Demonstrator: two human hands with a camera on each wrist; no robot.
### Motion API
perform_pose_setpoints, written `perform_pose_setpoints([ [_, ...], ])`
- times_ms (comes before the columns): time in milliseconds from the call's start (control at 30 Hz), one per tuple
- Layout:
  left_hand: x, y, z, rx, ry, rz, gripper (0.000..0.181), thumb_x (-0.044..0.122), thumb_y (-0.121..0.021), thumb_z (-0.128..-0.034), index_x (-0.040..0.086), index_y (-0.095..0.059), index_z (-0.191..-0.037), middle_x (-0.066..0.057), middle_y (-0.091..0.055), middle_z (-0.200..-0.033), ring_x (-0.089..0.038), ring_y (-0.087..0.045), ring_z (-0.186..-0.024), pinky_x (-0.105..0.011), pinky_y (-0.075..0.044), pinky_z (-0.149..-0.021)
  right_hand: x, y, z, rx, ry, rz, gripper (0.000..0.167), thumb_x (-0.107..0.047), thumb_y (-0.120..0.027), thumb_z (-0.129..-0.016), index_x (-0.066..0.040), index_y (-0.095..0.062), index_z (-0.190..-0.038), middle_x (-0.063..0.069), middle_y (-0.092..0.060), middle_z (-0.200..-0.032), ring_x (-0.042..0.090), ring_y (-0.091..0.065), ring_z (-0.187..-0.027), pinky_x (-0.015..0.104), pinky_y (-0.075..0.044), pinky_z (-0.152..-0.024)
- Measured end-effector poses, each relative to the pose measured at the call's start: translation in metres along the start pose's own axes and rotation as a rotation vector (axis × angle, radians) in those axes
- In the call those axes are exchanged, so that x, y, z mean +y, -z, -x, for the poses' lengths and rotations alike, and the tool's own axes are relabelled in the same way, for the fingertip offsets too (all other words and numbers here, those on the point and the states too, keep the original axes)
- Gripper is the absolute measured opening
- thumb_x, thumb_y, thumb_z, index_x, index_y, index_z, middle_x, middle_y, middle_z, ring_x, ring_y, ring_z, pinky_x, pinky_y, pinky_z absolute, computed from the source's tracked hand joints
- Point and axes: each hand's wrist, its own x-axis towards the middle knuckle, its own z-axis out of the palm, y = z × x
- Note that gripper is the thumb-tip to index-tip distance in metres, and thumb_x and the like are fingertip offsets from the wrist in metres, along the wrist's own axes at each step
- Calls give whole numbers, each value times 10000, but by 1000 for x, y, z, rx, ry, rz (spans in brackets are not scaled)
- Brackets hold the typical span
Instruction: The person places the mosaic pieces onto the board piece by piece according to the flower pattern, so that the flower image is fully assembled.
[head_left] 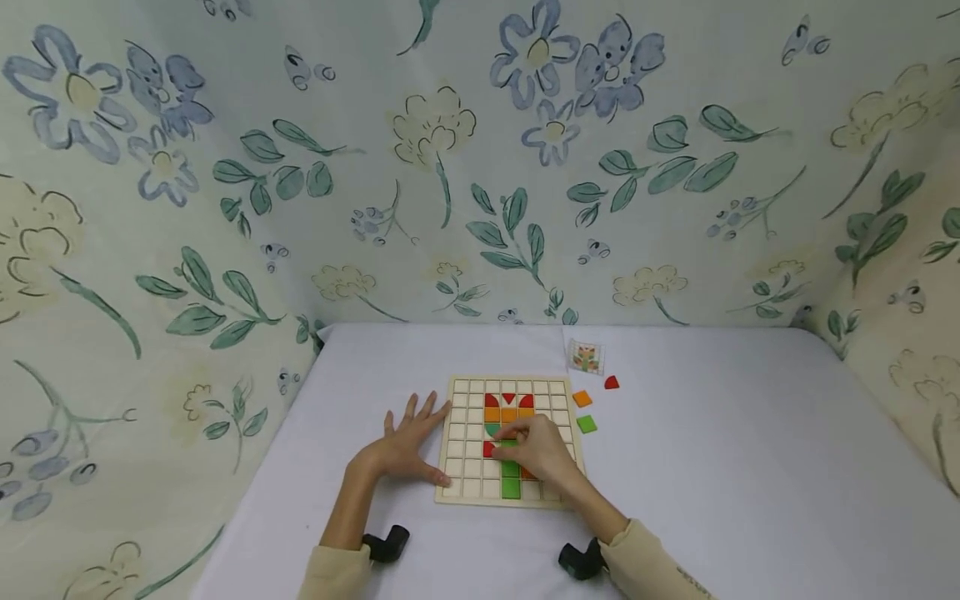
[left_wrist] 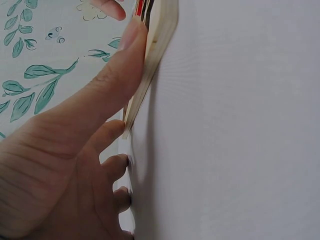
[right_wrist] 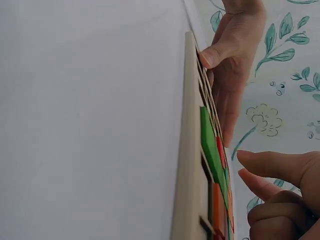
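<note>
A wooden grid board (head_left: 487, 502) lies on the white table with coloured pieces in its squares. Along its left side my left hand (head_left: 405, 450) is spread, thumb at the near-left corner and fingertips at the edge. My right hand (head_left: 543, 450) hovers over the middle, thumb and index tips close to a red piece (head_left: 488, 449) and a teal piece (head_left: 491, 429). In the right wrist view a gap shows between those two fingertips (right_wrist: 245, 156), with no piece visible there. Green squares (head_left: 511, 487) run down a central column, below orange squares (head_left: 508, 414). Some pieces are hidden under the right hand.
Right of the board lie a loose orange square (head_left: 582, 398), a green square (head_left: 587, 424) and a red rounded piece (head_left: 612, 382). Behind them is a small pattern card (head_left: 587, 357). A flowered curtain (head_left: 450, 250) borders the table's back and sides.
</note>
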Motion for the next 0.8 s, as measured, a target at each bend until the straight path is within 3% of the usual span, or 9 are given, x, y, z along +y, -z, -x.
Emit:
perform_pose_setpoints([
  [267,2,2,-4,-7,24,-14,1268,514,-941,-671,219,-214,-1667,-109,0,-1761,-422,134,-1611,-740,120,-1227,4,44,-3,53,-61,62,207,-156,-834,-864,-68,-809,-1050,-43,-320,-540,108,-262,-479,210,-203,-457],
  [500,1,0,-4,-14,43,-13,1279,506,-950,-662,236,-207,-1668,-97,7,-1761,-414,148,-1608,-737,128,-1225,25,92,-6,96,-84,143,273,-157,-800,-893,-30,-774,-1134,-28,-346,-603,124,-313,-559,221,-220,-487],
  [800,1,0,-4,-6,33,-12,1281,504,-950,-663,240,-202,-1669,-101,10,-1761,-418,151,-1607,-739,129,-1224,56,135,-10,128,-215,134,381,-211,-757,-924,-50,-725,-1268,-33,-361,-633,141,-343,-613,256,-279,-525],
])
